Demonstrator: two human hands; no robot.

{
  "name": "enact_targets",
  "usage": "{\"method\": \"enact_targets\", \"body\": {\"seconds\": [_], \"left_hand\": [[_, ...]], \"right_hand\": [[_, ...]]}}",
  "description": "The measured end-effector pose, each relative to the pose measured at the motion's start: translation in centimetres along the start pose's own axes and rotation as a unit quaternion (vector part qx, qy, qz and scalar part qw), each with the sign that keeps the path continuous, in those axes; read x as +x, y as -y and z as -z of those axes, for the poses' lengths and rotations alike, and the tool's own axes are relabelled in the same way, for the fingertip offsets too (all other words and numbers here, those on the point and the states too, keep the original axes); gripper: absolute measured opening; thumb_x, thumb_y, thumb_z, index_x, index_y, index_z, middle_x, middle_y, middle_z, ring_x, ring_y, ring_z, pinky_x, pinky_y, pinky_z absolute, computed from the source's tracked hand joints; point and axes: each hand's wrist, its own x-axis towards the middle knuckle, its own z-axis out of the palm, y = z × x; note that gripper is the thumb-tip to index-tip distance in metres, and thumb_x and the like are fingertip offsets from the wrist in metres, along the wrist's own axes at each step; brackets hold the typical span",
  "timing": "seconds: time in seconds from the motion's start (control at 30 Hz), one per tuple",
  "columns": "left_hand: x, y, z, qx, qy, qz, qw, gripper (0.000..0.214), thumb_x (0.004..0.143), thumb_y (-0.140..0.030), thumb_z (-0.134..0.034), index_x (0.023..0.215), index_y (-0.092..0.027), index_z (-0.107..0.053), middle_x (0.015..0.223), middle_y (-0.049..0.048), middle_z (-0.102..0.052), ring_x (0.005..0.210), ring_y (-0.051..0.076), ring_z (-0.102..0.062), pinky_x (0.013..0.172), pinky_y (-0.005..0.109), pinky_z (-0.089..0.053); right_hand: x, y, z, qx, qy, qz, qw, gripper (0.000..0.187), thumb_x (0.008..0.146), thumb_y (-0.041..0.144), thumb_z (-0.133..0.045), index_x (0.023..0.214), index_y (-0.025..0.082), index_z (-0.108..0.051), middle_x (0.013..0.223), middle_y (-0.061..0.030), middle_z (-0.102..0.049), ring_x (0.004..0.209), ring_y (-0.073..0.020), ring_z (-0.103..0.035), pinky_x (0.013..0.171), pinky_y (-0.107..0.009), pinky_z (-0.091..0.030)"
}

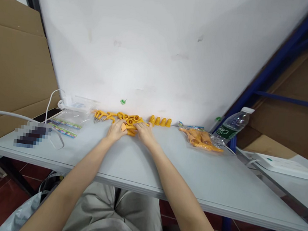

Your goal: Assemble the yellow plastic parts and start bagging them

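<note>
My left hand (116, 130) and my right hand (145, 133) are close together at the far side of the table, on both sides of a pile of yellow plastic pieces (130, 121). Some pieces in the pile are cup-shaped with round openings. The fingers of both hands are bent around pieces at the pile's front, and the fingertips are partly hidden. A small orange piece (124, 127) shows at my left fingers. Branching yellow pieces (105, 115) lie left of the pile, beside small metallic bits (97, 120). Right of my right hand stand several yellow cups (163, 122) in a row.
A clear bag of orange parts (203, 139) and a tilted water bottle (233, 126) are at the right. Clear packaging (77, 117), a white cable (9, 114) and a blurred dark item (33, 135) lie left. A white panel (161, 49) rises behind the table (137, 165).
</note>
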Motion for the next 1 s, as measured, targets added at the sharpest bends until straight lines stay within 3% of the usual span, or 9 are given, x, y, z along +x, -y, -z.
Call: {"method": "enact_targets", "body": {"seconds": [0.1, 0.23, 0.43, 0.57, 0.63, 0.73, 0.8, 1.0], "left_hand": [[0.1, -0.3, 0.0, -0.034, 0.008, 0.042, 0.998, 0.034, 0.066, -0.015, -0.065, 0.1, -0.017, -0.066, 0.09, 0.0044, -0.069, 0.086, 0.021, -0.063, 0.081, 0.031, -0.048], [0.2, -0.6, -0.3, -0.099, 0.043, 0.117, 0.987, 0.025, 0.063, -0.017, -0.068, 0.087, -0.017, -0.065, 0.063, -0.0009, -0.06, 0.069, 0.019, -0.06, 0.07, 0.03, -0.047], [0.2, -0.9, -0.7, -0.18, 0.046, 0.145, 0.972, 0.016, 0.062, -0.014, -0.069, 0.072, -0.018, -0.058, 0.061, 0.0, -0.056, 0.066, 0.018, -0.056, 0.065, 0.031, -0.044], [0.3, -0.7, -0.3, -0.274, 0.196, 0.242, 0.91, 0.018, 0.073, -0.027, -0.066, 0.064, -0.018, -0.053, 0.05, -0.0016, -0.051, 0.042, 0.009, -0.041, 0.044, 0.022, -0.03], [0.4, -0.6, 0.1, -0.333, 0.235, 0.281, 0.869, 0.02, 0.076, -0.032, -0.064, 0.066, -0.018, -0.053, 0.046, -0.0034, -0.048, 0.037, 0.006, -0.034, 0.039, 0.019, -0.024], [0.5, -0.5, 0.4, -0.436, 0.224, 0.305, 0.817, 0.02, 0.079, -0.035, -0.06, 0.071, -0.019, -0.053, 0.045, -0.0052, -0.045, 0.036, 0.005, -0.032, 0.038, 0.018, -0.023], [0.6, -0.5, 0.5, -0.478, 0.207, 0.305, 0.797, 0.019, 0.079, -0.034, -0.059, 0.071, -0.018, -0.053, 0.044, -0.0066, -0.041, 0.036, 0.005, -0.031, 0.038, 0.018, -0.022], [0.8, -0.1, 0.4, -0.484, 0.099, 0.315, 0.81, 0.007, 0.075, -0.017, -0.06, 0.078, -0.017, -0.054, 0.042, -0.0121, -0.032, 0.033, 0.003, -0.022, 0.039, 0.017, -0.02]], "right_hand": [[0.1, 0.2, 0.4, -0.041, -0.014, -0.014, 0.999, 0.023, 0.093, 0.013, -0.042, 0.099, 0.018, -0.063, 0.099, -0.0106, -0.068, 0.097, -0.0248, -0.055, 0.093, -0.04, -0.027], [0.1, 0.2, 0.7, -0.066, -0.041, -0.025, 0.997, 0.026, 0.092, 0.009, -0.039, 0.098, 0.018, -0.062, 0.108, -0.0106, -0.066, 0.1, -0.0243, -0.052, 0.094, -0.042, -0.025], [0.0, 0.0, 0.6, -0.052, -0.095, -0.028, 0.994, 0.034, 0.09, 0.006, -0.034, 0.106, 0.019, -0.061, 0.114, -0.0118, -0.065, 0.108, -0.0254, -0.051, 0.104, -0.048, -0.019], [-0.4, -1.5, 0.7, -0.041, -0.133, -0.082, 0.987, 0.032, 0.088, 0.007, -0.035, 0.104, 0.02, -0.06, 0.113, -0.0113, -0.065, 0.114, -0.0261, -0.049, 0.107, -0.051, -0.016], [-0.8, -2.9, 0.7, -0.024, -0.156, -0.133, 0.978, 0.027, 0.088, 0.011, -0.039, 0.103, 0.02, -0.06, 0.112, -0.0116, -0.065, 0.113, -0.0268, -0.049, 0.106, -0.052, -0.017], [-1.8, -5.2, 0.4, 0.008, -0.177, -0.254, 0.951, 0.023, 0.087, 0.023, -0.048, 0.104, 0.018, -0.061, 0.113, -0.0146, -0.063, 0.11, -0.0296, -0.049, 0.101, -0.053, -0.024], [-2.5, -6.5, 0.1, 0.034, -0.174, -0.338, 0.924, 0.028, 0.087, 0.03, -0.05, 0.108, 0.017, -0.062, 0.114, -0.0162, -0.061, 0.11, -0.0314, -0.048, 0.095, -0.051, -0.03], [-3.7, -8.0, -0.8, 0.115, -0.102, -0.489, 0.859, 0.036, 0.086, 0.036, -0.05, 0.112, 0.015, -0.065, 0.104, -0.0154, -0.066, 0.105, -0.0314, -0.052, 0.088, -0.045, -0.034]]}}
